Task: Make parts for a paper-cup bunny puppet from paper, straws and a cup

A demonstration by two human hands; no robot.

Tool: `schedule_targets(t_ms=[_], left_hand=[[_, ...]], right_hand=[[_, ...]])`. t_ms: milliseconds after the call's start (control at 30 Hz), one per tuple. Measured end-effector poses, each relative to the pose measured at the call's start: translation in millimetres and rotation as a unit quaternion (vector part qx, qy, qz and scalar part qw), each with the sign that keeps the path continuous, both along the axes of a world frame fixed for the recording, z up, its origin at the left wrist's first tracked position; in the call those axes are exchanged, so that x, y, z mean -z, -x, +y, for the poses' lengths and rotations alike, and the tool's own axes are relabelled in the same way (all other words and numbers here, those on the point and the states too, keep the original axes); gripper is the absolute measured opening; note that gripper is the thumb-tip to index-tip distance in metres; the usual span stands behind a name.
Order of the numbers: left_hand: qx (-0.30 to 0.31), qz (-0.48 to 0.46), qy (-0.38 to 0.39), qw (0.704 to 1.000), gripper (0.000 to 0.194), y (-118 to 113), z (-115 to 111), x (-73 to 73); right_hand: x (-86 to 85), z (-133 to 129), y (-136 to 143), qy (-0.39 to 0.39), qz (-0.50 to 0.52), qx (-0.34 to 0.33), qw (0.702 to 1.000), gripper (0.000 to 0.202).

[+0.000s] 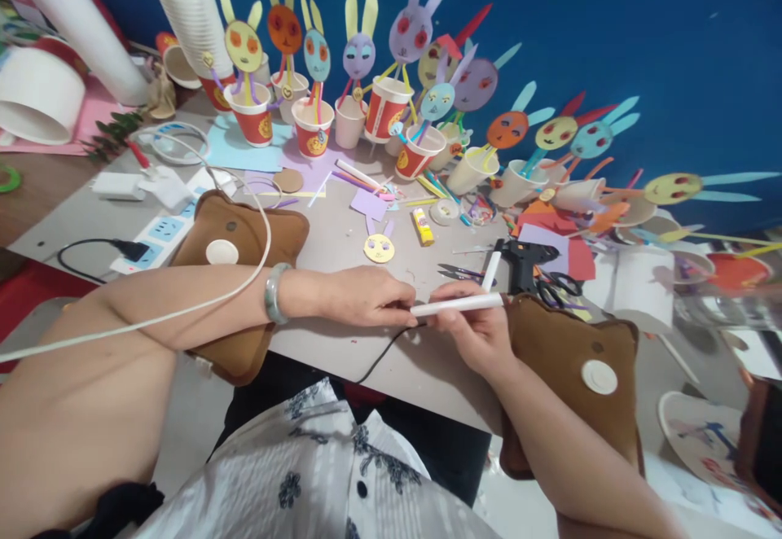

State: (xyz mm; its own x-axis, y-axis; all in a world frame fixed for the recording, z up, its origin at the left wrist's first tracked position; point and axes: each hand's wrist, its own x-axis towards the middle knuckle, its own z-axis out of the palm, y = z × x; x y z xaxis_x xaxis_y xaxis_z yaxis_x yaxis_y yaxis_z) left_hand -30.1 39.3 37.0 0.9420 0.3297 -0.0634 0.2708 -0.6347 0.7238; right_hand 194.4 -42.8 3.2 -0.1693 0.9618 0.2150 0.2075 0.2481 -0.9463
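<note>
My right hand (473,331) is closed round a slim white stick (464,304), which looks like rolled paper and lies nearly level. At the stick's left end the fingertips of my left hand (370,295) are pinched together; the exact grip is partly hidden. A second white stick (492,269) slants up behind my right hand. Just beyond my hands lie a yellow paper rabbit face (380,247) with purple ears, a yellow glue stick (423,227) and dark-bladed scissors (467,273). A black glue gun (530,262) rests to the right.
Paper rabbits in cups (252,120) line the table's back. Brown cushioned pads (244,225) lie under my left forearm and by my right wrist. A power strip (162,230) is at left; a white cable (265,250) crosses my left arm. Tall stacked cups (186,10) stand behind.
</note>
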Motion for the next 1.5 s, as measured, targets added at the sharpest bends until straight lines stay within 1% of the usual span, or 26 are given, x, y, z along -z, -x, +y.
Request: schedule_targets(t_ms=[67, 100, 133, 200, 300, 433, 633, 733, 967, 1100, 1200, 1267, 1300, 1333, 1367, 1400, 1433, 1467, 1500], left_hand=[[-0.001, -0.002, 0.012, 1.0, 0.032, -1, 0, 0.4], [0.0, -0.005, 0.02, 1.0, 0.032, -1, 0, 0.2], [0.001, -0.009, 0.033, 0.999, 0.031, -1, 1, -0.3], [0.005, -0.019, 0.072, 0.997, 0.031, -1, 2, -2.1], [0.01, -0.031, 0.159, 0.987, 0.032, 0, 4, -5.1], [0.031, -0.051, 0.267, 0.962, 0.032, -1, 4, -7.7], [0.069, -0.046, 0.36, 0.929, 0.045, -1, 8, -13.5], [0.09, -0.029, 0.389, 0.916, 0.046, 0, 11, -15.7], [0.137, -0.013, 0.419, 0.897, 0.043, 2, 12, -17.3], [0.146, -0.01, 0.44, 0.886, 0.039, 0, 11, -18.0], [0.155, -0.009, 0.453, 0.878, 0.039, 2, 10, -19.8], [0.175, -0.003, 0.457, 0.872, 0.039, 7, 9, -21.4], [0.197, 0.007, 0.454, 0.869, 0.038, 10, 9, -21.9], [0.208, 0.014, 0.459, 0.864, 0.038, 13, 9, -22.1], [0.208, 0.025, 0.463, 0.861, 0.038, 14, 9, -21.7], [0.196, 0.022, 0.464, 0.863, 0.038, 15, 10, -20.9], [0.168, 0.0, 0.459, 0.873, 0.037, 14, 12, -19.6], [0.148, -0.018, 0.445, 0.883, 0.035, 12, 15, -18.0], [0.127, -0.037, 0.431, 0.893, 0.033, 9, 19, -16.1]], right_hand=[[-2.2, -1, 3, 0.033, 0.007, -0.051, 0.998, 0.018], [-2.3, -2, 5, 0.042, 0.019, -0.064, 0.997, 0.017], [-1.8, -2, 5, 0.045, 0.034, -0.064, 0.996, 0.017], [0.1, -2, 6, 0.041, 0.067, -0.039, 0.996, 0.016], [0.6, -4, 7, 0.044, 0.116, -0.01, 0.992, 0.017], [-6.9, -7, 12, 0.041, 0.154, -0.006, 0.987, 0.019], [-15.8, -11, 19, -0.001, 0.168, -0.016, 0.986, 0.014], [-16.5, -14, 21, -0.012, 0.165, -0.019, 0.986, 0.012], [-20.4, -22, 22, -0.057, 0.138, -0.044, 0.988, 0.011], [-22.0, -27, 27, -0.071, 0.125, -0.05, 0.988, 0.011], [-28.1, -27, 26, -0.077, 0.108, -0.052, 0.99, 0.009], [-36.6, -23, 16, -0.086, 0.108, -0.021, 0.99, 0.009], [-41.6, -20, 10, -0.094, 0.118, 0.022, 0.988, 0.01], [-46.2, -16, 3, -0.131, 0.14, 0.091, 0.977, 0.014], [-49.6, -11, -4, -0.157, 0.166, 0.162, 0.96, 0.019], [-51.0, -7, -8, -0.172, 0.172, 0.214, 0.946, 0.019], [-49.8, -4, -10, -0.177, 0.155, 0.241, 0.941, 0.017], [-46.1, -1, -11, -0.184, 0.126, 0.257, 0.94, 0.016], [-40.2, 0, -9, -0.234, 0.099, 0.264, 0.93, 0.012]])
